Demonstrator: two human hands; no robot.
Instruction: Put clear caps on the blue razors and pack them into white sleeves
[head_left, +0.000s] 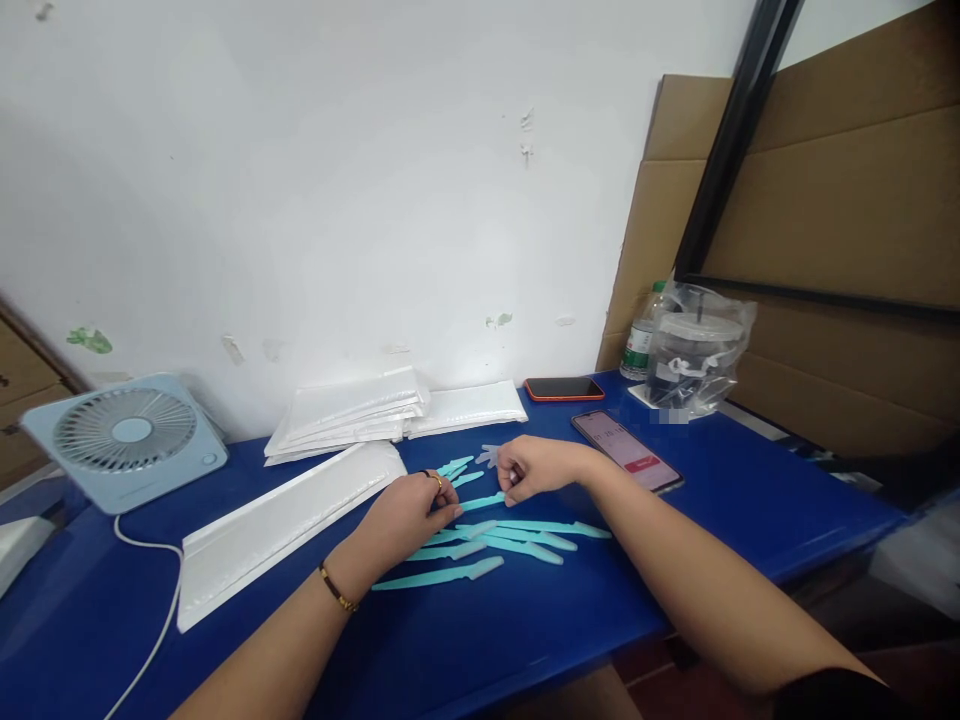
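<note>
A teal eyebrow razor stretches between my two hands above the table. Its left end is pinched by my left hand, which wears a ring. The fingertips of my right hand close on the razor's right end. Several more teal razors lie loosely fanned out in front of my hands, some with a pale cover over the blade end. Beyond my left fingers sits a smaller group of teal razors, partly hidden. Small clear pieces, which look like blade caps, lie beside my right fingers.
White padded mailers are stacked by the wall, and one mailer lies left of my hands. A light blue fan stands left. Two phones, a bottle and a bagged cup are right on the blue table.
</note>
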